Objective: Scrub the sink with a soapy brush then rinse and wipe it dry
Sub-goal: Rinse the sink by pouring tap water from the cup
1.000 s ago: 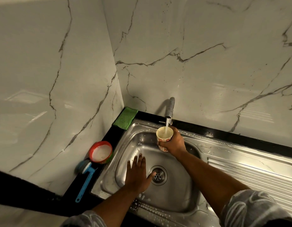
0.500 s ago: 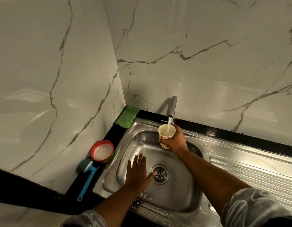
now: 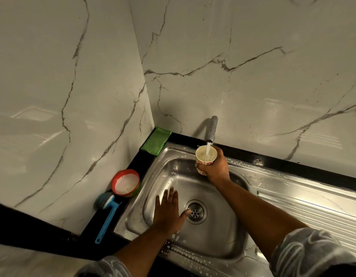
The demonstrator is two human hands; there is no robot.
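– Two hands are showing in the head view. Logging the right hand (image 3: 215, 168) first: its fingers are curling round the wall of a patterned paper cup (image 3: 205, 157), gripping it.

– Where is the cup sitting?

– It is being held upright under the tap (image 3: 212, 127), over the back of the sink (image 3: 273, 176). A stream of water (image 3: 208, 147) is running straight into it, and the inside is looking frothy.

– And the left hand (image 3: 167, 212)?

– It is lying palm down on the basin floor with its fingers straight and slightly spread, holding nothing. The thumb tip is overlapping the left edge of the drain (image 3: 195, 212).

– Where is the brush?

– The blue-handled brush (image 3: 108, 213) is lying on the black counter (image 3: 137, 162) left of the sink. Its bristle head is pointing toward the wall, and neither hand is touching it. The head is sitting just beside a red bowl (image 3: 126, 182) that is holding white liquid.

– Anything else worth noting?

– A green cloth (image 3: 156, 141) is lying in the back left corner of the counter, against the marble wall. White droplets are clinging to the sink's front and back rims. The ribbed draining board (image 3: 313, 212) is running off to the right, and patterned sleeves are showing at the bottom edge.
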